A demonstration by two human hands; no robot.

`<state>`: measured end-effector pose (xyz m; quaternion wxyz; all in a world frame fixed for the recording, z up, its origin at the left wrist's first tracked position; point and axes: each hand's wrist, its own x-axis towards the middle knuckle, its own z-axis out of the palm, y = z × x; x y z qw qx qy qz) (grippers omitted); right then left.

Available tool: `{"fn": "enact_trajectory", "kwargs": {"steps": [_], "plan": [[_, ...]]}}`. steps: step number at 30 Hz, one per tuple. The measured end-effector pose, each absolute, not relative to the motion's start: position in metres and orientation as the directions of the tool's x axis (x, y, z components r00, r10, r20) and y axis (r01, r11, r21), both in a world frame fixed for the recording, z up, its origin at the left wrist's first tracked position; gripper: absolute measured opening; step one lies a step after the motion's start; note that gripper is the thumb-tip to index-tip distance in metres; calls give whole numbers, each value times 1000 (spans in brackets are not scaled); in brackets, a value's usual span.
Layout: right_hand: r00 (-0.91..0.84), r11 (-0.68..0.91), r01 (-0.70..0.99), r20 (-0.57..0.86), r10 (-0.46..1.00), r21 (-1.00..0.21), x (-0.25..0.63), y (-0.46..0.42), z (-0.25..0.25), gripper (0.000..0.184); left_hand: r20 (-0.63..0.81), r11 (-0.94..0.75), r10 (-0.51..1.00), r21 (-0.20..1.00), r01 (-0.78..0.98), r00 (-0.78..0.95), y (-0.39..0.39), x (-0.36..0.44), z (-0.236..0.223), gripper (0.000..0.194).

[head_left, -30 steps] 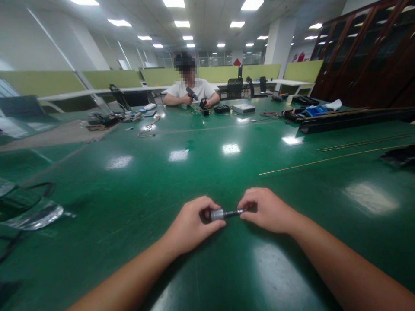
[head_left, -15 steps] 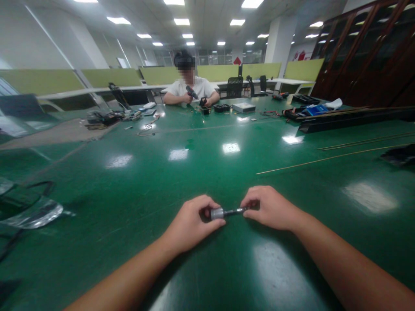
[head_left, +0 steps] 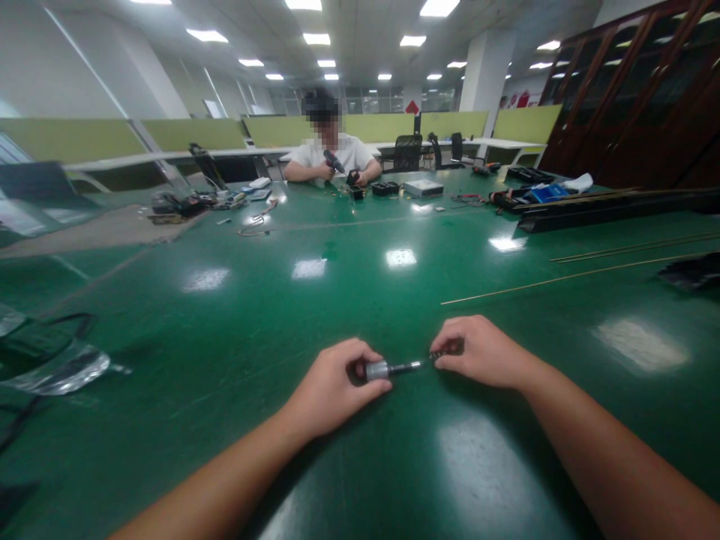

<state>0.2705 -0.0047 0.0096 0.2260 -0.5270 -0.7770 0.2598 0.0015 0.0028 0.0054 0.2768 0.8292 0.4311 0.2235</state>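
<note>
Low over the green table, my left hand [head_left: 340,386] has its thumb and fingers closed round the thick silver end of a slim tool [head_left: 403,368], which looks like a screwdriver handle. Its black shaft with a bright metal tip points right, toward the other hand. A small dark, ridged metal piece [head_left: 437,355] is pinched between the thumb and fingers of my right hand [head_left: 478,351]. A short gap separates this piece from the tool's tip. Its exact kind is too small to make out, and my left fingers hide the tool's rear end.
Across the green table [head_left: 253,300], a person [head_left: 331,157] holds a power drill [head_left: 334,161] and a black part. Thin brass-coloured rods [head_left: 540,285] and a long black channel [head_left: 607,210] lie at right. A clear plastic object [head_left: 61,367] is at left.
My right hand has moved right and slightly up, drawing the small dark piece away from the tool's tip. My left hand and the tool have stayed in place.
</note>
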Motion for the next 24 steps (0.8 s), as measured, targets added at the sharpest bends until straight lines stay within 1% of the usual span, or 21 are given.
{"fn": "enact_trajectory", "kwargs": {"steps": [3, 7, 14, 21, 24], "plan": [[-362, 323, 697, 75, 929, -640, 269, -5, 9, 10, 134, -477, 839, 646, 596, 527, 3, 2, 6, 19], [-404, 385, 680, 119, 907, -625, 260, -7, 8, 10, 135, -479, 839, 641, 599, 527, 3, 3, 6, 19], [-437, 467, 704, 191, 879, -535, 253, -7, 4, 11, 137, -476, 844, 637, 606, 518, 4, 3, 7, 18], [-458, 474, 686, 179, 871, -552, 254, -8, 5, 10, 128, -473, 843, 638, 608, 522, 4, 3, 7, 19], [-450, 479, 664, 205, 869, -574, 244, -10, 2, 9, 135, -475, 843, 640, 603, 521, 3, 3, 6, 19]]}}
